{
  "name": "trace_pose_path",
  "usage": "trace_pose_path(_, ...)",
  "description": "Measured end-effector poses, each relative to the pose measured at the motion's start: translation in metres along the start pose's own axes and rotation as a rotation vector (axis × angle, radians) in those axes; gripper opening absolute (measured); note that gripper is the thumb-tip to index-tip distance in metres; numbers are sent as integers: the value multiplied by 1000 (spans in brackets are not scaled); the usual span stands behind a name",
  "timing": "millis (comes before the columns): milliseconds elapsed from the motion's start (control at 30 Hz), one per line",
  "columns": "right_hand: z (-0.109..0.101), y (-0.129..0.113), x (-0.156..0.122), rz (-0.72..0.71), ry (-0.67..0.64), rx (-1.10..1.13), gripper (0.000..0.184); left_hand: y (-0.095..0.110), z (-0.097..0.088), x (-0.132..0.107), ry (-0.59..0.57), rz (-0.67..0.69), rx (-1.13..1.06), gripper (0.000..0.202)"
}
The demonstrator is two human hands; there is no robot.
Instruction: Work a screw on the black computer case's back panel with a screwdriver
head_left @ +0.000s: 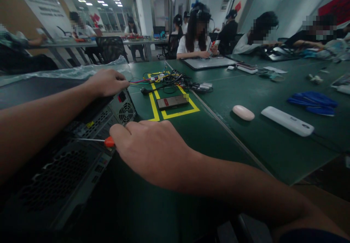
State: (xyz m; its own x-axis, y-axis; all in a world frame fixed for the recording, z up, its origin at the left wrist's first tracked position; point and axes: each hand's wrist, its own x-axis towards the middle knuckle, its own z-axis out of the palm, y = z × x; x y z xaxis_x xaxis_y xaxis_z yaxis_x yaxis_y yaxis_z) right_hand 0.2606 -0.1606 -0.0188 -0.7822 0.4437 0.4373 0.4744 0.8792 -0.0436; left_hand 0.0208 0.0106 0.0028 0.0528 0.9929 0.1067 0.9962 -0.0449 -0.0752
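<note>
Nearest: right hand (153, 151), fingers curled shut around the orange-red handle of one screwdriver (105, 141). Only the handle's tip shows past the thumb. The thin metal shaft points left and lies against the rear panel of one computer case (82, 155). The case lies on its side at the left of the green tabletop (246, 144). Perforated vent areas are on the panel, and one round fan grille (126, 112) is at its far end.

Left hand (108, 82) rests on the far top edge of the case. Its fingers are bent, pressed together, tips touching the case.

Just beyond the case is one rectangle of yellow tape (179, 113) on the tabletop, with one flat black device (172, 101) with a red label inside it. One tangle of coloured cables (169, 78) sits at the rectangle's far edge.

To the right, apart from each other: one pink oval object (243, 112), one long white bar-shaped device (287, 120), one blue heap, cloth or gloves, cannot tell (314, 102).

Clear plastic sheet (68, 71) lies behind the case.

Far side: three people sit along the tabletop, the middle one over one flat grey slab (207, 62). More people are at benches behind, too small to count.
</note>
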Motion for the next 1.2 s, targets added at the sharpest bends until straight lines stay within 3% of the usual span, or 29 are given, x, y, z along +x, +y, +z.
trace_pose_path(167, 4, 0, -1, -11, 56, -8, 20, 1, -1, 0, -5, 1, 5, 74)
trace_pose_path(600, 0, -2, -1, 7, 16, 13, 26, -4, 2, 4, 5, 6, -30, 76)
trace_pose_path(1000, -2, -4, 0, -4, -20, 40, 28, 3, -3, -1, -20, -19, 4, 72)
trace_pose_path(1200, 4, -4, -2, -1, 72, 25, 27, 3, -3, -1, -14, -18, 12, 71)
